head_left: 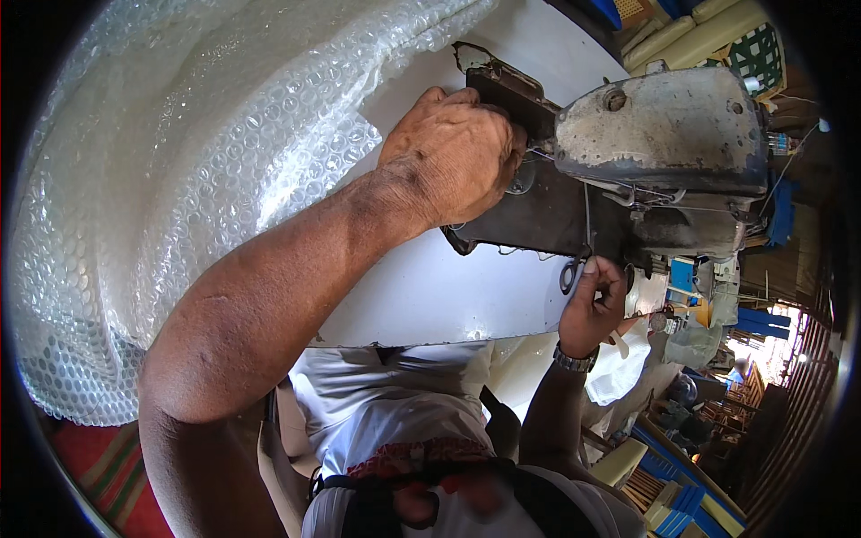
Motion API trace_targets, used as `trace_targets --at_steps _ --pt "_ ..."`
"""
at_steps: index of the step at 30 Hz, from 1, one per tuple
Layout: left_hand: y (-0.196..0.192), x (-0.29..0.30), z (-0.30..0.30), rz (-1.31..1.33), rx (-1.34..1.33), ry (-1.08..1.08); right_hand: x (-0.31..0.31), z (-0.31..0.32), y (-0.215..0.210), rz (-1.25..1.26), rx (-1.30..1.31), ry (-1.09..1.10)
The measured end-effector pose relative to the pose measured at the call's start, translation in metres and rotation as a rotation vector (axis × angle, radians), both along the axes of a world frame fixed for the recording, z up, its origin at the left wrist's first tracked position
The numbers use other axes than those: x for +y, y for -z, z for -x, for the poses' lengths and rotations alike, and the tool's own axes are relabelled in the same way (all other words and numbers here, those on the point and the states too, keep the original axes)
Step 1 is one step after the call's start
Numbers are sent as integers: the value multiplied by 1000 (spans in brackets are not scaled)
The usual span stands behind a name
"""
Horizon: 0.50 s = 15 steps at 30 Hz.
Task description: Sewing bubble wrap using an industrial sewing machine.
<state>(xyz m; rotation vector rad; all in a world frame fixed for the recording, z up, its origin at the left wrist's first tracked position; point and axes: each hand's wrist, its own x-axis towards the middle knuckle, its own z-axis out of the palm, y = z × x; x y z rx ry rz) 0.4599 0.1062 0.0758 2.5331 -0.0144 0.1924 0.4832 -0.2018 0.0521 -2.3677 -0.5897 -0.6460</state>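
A worn grey sewing machine point(664, 125) stands on a white tabletop point(421, 300), its dark metal bed point(565, 211) reaching leftward. My left hand point(457, 152) is closed over the bed near the machine's needle end; the fingertips curl out of sight, so what they pinch is hidden. A thread shows just right of those fingers. Below the machine's arm, at the bed's near edge, my right hand point(594, 300) grips a small pair of scissors point(569, 276). Their narrow blades point away from me toward the machine, and dark finger loops show on either side of my fingers.
A large heap of clear bubble wrap point(224, 170) covers the table's left side, reaching close to my left forearm. Loose thread hangs along the bed's near edge. Green-and-white webbing point(758, 58) and cushions lie at the far right. Blue-and-cream stacked pieces point(673, 502) sit at lower right.
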Motion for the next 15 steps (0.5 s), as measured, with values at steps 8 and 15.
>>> trace_targets --at_steps 8,15 --pt "1 2 -2 0 -23 -4 7 -2 -13 -9 9 -64" --pt "2 9 -4 162 -15 19 18 3 -10 -31 -11 -122"
